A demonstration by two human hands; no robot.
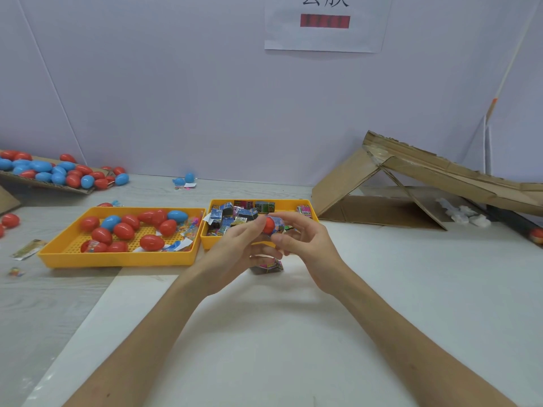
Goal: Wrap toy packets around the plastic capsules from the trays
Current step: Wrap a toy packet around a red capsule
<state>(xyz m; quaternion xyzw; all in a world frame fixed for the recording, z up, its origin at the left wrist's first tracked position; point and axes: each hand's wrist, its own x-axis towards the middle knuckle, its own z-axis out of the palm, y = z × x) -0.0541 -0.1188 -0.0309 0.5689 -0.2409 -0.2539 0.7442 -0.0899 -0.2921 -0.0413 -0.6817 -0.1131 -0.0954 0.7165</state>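
Yellow packet tray (206, 240) behind, gripping the red capsule (268, 225) with the left hand (235, 246) and pinching the blue toy packet (278, 222) round it with the right hand (307, 245), holding both above that tray's near edge, mid-way along the desk (396, 289).

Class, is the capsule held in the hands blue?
No, the capsule held by the left hand and right hand is red.

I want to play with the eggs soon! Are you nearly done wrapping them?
Not nearly. No finished pile shows clearly. The left hand and right hand hold one red capsule with a blue packet partly around it. Many bare capsules wait in the left yellow tray and on the far cardboard, and the right tray holds many packets.
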